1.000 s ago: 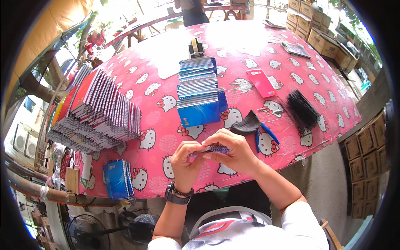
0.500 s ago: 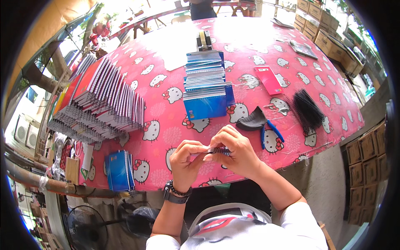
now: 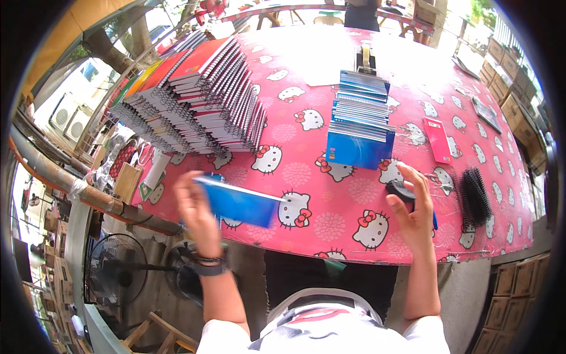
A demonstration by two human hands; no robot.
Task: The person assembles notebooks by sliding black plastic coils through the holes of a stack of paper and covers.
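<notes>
1 blue notebook (image 3: 243,203) juts rightward from the fingers of the left hand (image 3: 198,207), which grasp its end. The right hand (image 3: 417,207) has fingers parted near pliers (image 3: 401,189); beyond them stands a row of blue notebooks (image 3: 359,146).

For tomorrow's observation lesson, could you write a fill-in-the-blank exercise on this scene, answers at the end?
The tablecloth is mainly ____ in colour.
The notebook at the left hand has a ____ cover.
The tall notebook stack stands to the ____ of the central notebook row.
The black coils lie to the ____ of the pink card.
Missing words: pink; blue; left; right.
</notes>
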